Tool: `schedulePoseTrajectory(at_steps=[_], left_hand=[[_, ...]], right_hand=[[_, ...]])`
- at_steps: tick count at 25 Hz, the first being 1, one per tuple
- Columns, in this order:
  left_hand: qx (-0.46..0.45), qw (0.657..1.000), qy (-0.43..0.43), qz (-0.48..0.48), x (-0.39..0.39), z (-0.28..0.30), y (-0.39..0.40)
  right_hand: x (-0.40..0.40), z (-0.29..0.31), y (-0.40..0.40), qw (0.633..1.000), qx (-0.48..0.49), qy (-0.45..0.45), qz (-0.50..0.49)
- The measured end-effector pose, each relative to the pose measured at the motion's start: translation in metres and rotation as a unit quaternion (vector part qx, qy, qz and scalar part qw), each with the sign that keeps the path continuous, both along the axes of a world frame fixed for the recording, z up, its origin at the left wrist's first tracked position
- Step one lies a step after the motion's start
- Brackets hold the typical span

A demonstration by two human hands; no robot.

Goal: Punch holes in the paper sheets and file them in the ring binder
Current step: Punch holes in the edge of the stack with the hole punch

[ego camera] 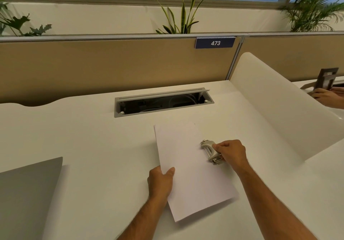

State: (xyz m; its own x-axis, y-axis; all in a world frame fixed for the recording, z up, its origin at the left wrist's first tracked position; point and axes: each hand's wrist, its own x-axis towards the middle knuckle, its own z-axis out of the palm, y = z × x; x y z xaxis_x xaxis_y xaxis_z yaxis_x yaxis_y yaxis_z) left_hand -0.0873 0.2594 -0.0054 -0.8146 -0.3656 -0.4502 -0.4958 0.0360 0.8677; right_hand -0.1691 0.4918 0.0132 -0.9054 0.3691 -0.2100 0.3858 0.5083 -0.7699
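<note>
White paper sheets [188,169] lie slanted on the white desk [93,137] in front of me. My left hand [161,182] grips the sheets at their left edge, thumb on top. A small silver hole punch [211,151] sits at the sheets' right edge. My right hand [231,154] holds the punch from the right, fingers curled round its handle. A grey ring binder [28,198] lies shut at the desk's lower left.
An open cable tray [163,102] is set into the desk behind the paper. A white curved divider [275,98] rises on the right. Beyond it another person's hand [323,95] holds a dark object. A beige partition [111,63] closes the back.
</note>
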Motion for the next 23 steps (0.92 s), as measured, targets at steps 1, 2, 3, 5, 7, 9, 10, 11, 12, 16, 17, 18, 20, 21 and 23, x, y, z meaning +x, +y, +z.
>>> schedulePoseTrajectory(at_steps=[1,2,3,5,7,9,10,11,12,16,17,18,20,21,23], left_hand=[[0.004,1.000,0.000,0.004,0.0018,0.0003,0.0011],[0.007,1.000,-0.001,0.009,0.0034,0.0012,0.0022],[0.008,1.000,-0.001,0.012,0.0045,0.0018,0.0030],[0.008,1.000,0.000,0.015,0.0058,0.0025,0.0041],[0.007,1.000,-0.001,0.014,0.0062,0.0037,0.0047],[0.005,1.000,0.000,0.013,0.0057,0.0048,0.0047],[0.005,1.000,0.000,0.013,0.0055,0.0053,0.0045],[0.005,1.000,0.000,0.013,0.0052,0.0055,0.0043],[0.006,1.000,-0.001,0.013,0.0048,0.0056,0.0039],[0.009,1.000,-0.002,0.014,0.0037,0.0071,0.0031],[0.010,1.000,-0.002,0.014,0.0038,0.0071,0.0033],[0.010,1.000,-0.003,0.015,0.0037,0.0070,0.0034],[0.011,1.000,-0.002,0.016,0.0034,0.0072,0.0030],[0.011,1.000,-0.001,0.015,0.0030,0.0066,0.0025],[0.009,1.000,-0.001,0.012,0.0019,0.0066,0.0015]], right_hand=[[0.0001,0.0002,-0.0001,1.000,0.000,0.000,-0.001],[0.0003,0.0003,0.0000,1.000,0.001,0.000,-0.002],[0.0003,0.0003,0.0001,1.000,0.003,0.000,-0.003],[0.0007,0.0012,-0.0003,1.000,0.004,0.000,-0.003],[0.0009,0.0020,-0.0005,1.000,0.004,0.000,-0.002],[0.0009,0.0029,-0.0005,1.000,0.006,-0.001,0.001],[0.0009,0.0032,-0.0006,1.000,0.005,-0.002,0.002],[0.0009,0.0033,-0.0004,1.000,0.005,-0.004,0.003],[0.0009,0.0038,-0.0005,1.000,0.005,-0.006,0.003],[-0.0003,0.0071,-0.0014,1.000,0.001,-0.012,-0.002],[0.0000,0.0082,-0.0017,1.000,0.001,-0.013,-0.003],[0.0004,0.0091,-0.0019,1.000,-0.002,-0.015,-0.006],[0.0011,0.0092,-0.0020,1.000,-0.007,-0.018,-0.010],[0.0017,0.0090,-0.0019,1.000,-0.007,-0.019,-0.011],[0.0020,0.0093,-0.0025,1.000,-0.008,-0.020,-0.013]])
